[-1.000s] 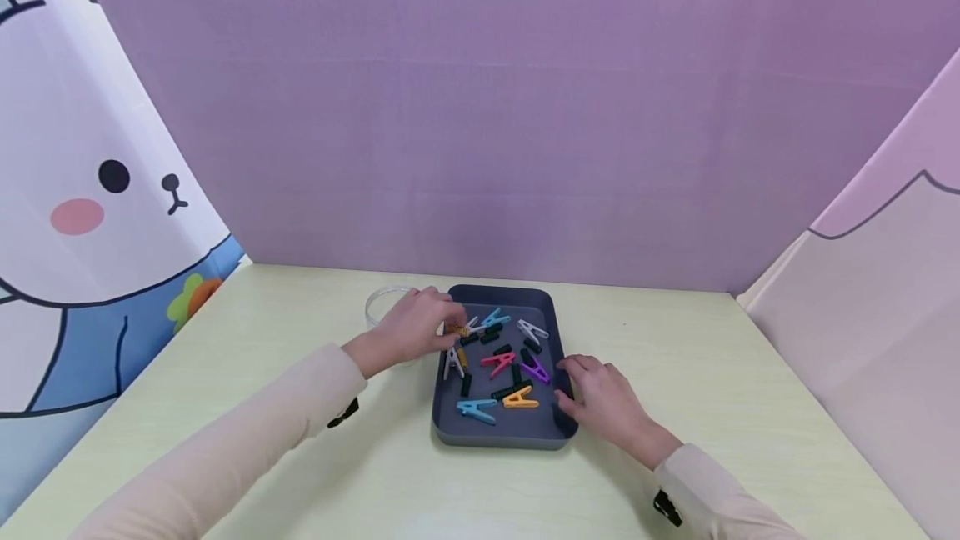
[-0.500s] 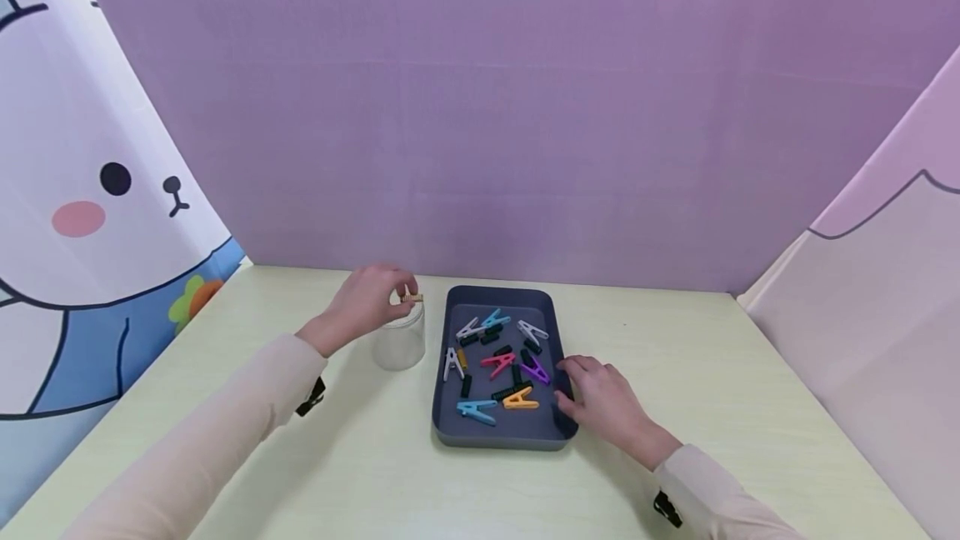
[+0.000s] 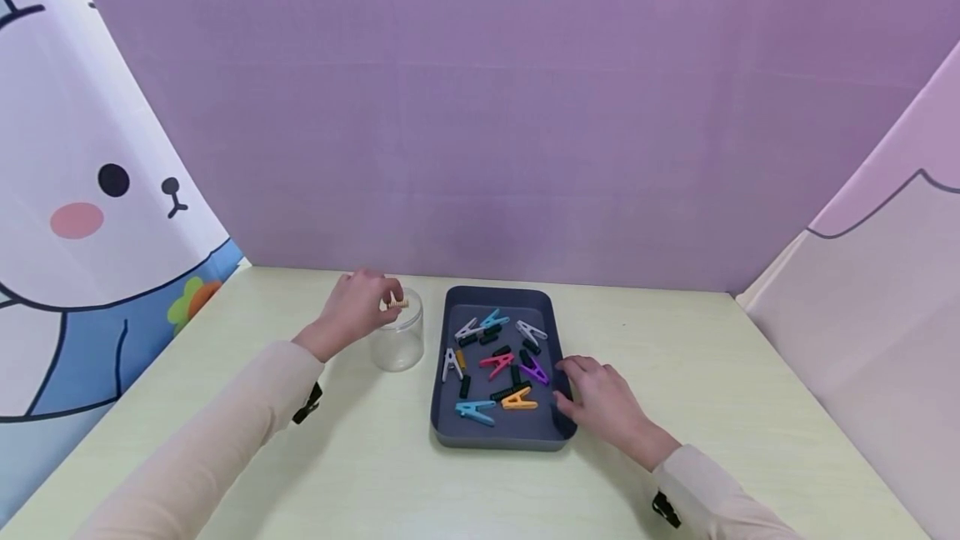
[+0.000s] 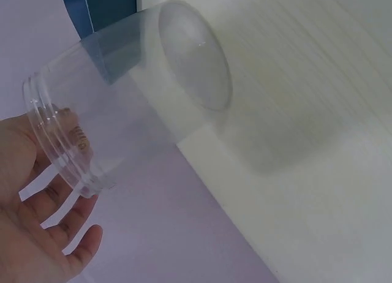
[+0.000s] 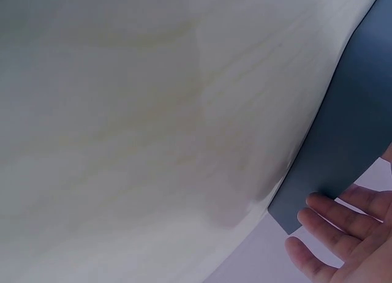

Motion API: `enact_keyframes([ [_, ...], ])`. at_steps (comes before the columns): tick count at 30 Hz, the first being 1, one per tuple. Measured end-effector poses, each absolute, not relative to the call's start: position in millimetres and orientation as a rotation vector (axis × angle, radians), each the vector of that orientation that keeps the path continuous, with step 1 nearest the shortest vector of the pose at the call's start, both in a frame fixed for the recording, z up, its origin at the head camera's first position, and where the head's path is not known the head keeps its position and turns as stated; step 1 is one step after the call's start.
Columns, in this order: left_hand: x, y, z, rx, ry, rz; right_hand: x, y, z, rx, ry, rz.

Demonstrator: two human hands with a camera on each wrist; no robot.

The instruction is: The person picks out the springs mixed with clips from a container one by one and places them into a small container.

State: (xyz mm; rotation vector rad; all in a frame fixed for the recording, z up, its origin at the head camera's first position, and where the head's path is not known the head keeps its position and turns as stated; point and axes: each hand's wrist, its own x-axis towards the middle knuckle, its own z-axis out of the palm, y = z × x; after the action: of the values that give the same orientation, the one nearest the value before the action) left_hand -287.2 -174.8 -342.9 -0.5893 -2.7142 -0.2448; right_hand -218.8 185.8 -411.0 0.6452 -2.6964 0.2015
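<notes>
Dark grey rectangular tray with rounded corners [image 3: 510, 443]: landmark; set on the pale yellow wood-grain tabletop [image 3: 712, 373].
Left hand [image 3: 358, 304]: left of the tray; thumb and fingertips pinching the small ribbed tan piece [image 3: 397, 304].
Piece in grip: held at the fingertips, at the mouth of the clear cylindrical jar [image 3: 396, 348]; in the left wrist view, seen through the wall near the rim.
Jar: upright, just left of the tray, apart from it.
Right hand [image 3: 607, 400]: at the tray's right side; fingers relaxed and unclenched, fingertips touching the wall.
Tray contents: V-shaped clips in light blue, white, red [image 3: 497, 362], purple and orange; short dark ribbed pieces [image 3: 465, 387]; one short mustard-yellow piece [image 3: 461, 358].
Backdrop: plain purple cloth [image 3: 480, 107], behind the tray.
Panel: white-and-blue cartoon print [image 3: 82, 148], far left of the tray.
</notes>
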Motion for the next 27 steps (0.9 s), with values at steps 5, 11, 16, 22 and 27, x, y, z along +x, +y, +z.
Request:
enact_keyframes([
  [5,-287.2,-174.1,-346.1,-0.569,-2.728,-0.221,-219.0,185.6,-411.6,0.639,-2.691,0.179],
  [11,-287.1,-173.5,-347.0,-0.541,-2.747,-0.249,-218.6,185.4,-411.4,0.638,-2.687,0.183],
  [16,-287.1,-174.5,-349.0,-0.545,-2.729,-0.256,-218.4,185.1,-411.1,0.637,-2.689,0.186],
  [22,-285.1,-172.0,-347.5,-0.566,-2.67,-0.241,-218.1,184.4,-410.6,0.619,-2.712,0.196],
  [27,-281.9,-166.4,-341.6,-0.604,-2.622,-0.256,-218.2,184.5,-411.0,0.621,-2.709,0.186],
])
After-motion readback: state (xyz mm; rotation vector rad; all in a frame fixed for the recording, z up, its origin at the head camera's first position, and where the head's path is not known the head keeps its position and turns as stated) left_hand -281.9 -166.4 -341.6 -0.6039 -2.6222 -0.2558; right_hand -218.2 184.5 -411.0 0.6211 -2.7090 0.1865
